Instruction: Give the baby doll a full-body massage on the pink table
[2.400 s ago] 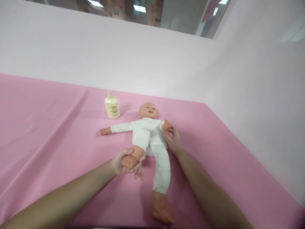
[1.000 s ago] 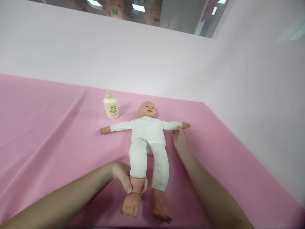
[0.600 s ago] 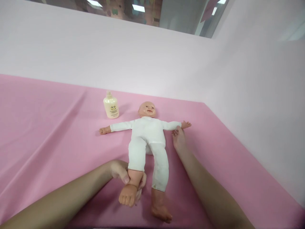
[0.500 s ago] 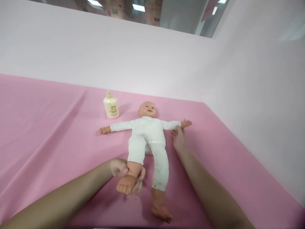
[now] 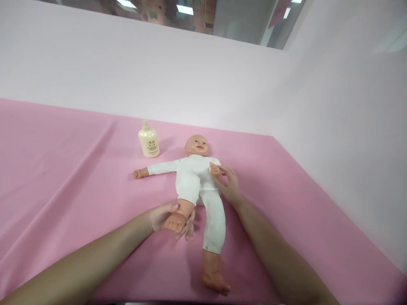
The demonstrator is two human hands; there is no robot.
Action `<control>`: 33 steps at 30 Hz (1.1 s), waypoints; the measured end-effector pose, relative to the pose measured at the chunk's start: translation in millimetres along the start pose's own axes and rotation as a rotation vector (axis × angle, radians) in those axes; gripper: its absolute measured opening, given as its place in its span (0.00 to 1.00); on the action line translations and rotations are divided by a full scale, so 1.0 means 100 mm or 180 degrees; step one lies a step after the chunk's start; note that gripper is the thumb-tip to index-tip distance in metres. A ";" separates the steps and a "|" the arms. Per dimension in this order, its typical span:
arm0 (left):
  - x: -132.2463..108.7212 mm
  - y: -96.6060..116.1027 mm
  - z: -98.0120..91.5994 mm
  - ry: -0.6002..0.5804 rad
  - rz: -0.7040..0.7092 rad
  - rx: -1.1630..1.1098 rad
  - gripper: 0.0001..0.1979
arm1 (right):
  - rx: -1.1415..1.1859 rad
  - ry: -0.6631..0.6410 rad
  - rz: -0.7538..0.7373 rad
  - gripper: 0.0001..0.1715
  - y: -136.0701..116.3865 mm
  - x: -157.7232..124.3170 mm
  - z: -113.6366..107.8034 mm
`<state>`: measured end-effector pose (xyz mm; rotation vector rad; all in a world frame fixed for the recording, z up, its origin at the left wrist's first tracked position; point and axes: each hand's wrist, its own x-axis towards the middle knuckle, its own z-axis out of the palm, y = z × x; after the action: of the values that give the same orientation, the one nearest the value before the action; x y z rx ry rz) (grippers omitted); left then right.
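A baby doll point(image 5: 203, 173) in a white cloth suit lies on its back, head away from me. My left hand point(image 5: 163, 217) is wrapped round the ankle of the doll's leg on the left, which is bent and raised. My right hand point(image 5: 229, 185) grips the doll's arm on the right near its wrist, and that arm is folded in over the chest. The hold there is partly hidden behind the doll's small hand point(image 5: 215, 170). The doll's other arm stretches out to the left, and its other leg lies straight toward me.
A pale yellow lotion bottle point(image 5: 149, 143) with a pump top stands left of the doll's head. Pink cloth point(image 5: 79, 169) with a long crease covers the table. White walls point(image 5: 159, 72) rise behind and on the right, with a window point(image 5: 244, 21) above.
My right hand has brought the doll's arm from stretched out at the right to folded over the chest. My left hand has pushed the held leg up toward the body, bending it more.
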<state>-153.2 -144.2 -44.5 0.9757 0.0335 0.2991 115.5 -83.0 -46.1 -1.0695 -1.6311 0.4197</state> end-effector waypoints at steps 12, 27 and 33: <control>-0.01 -0.07 -0.06 -0.0245 0.0068 -0.0094 0.28 | -0.0064 0.0013 0.0011 0.23 0.05 0.01 -0.01; -0.04 -0.09 -0.11 -0.1195 -0.1039 0.0125 0.26 | 0.0852 0.0629 0.0791 0.32 0.27 0.13 -0.03; -0.01 -0.02 -0.10 -0.1304 -0.1106 0.0525 0.24 | 0.1070 0.0923 0.1288 0.38 0.28 0.12 -0.05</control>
<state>-155.1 -137.4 -51.6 1.1589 -0.1470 -0.2289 132.1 -59.7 -57.1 -1.1391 -1.0418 0.7397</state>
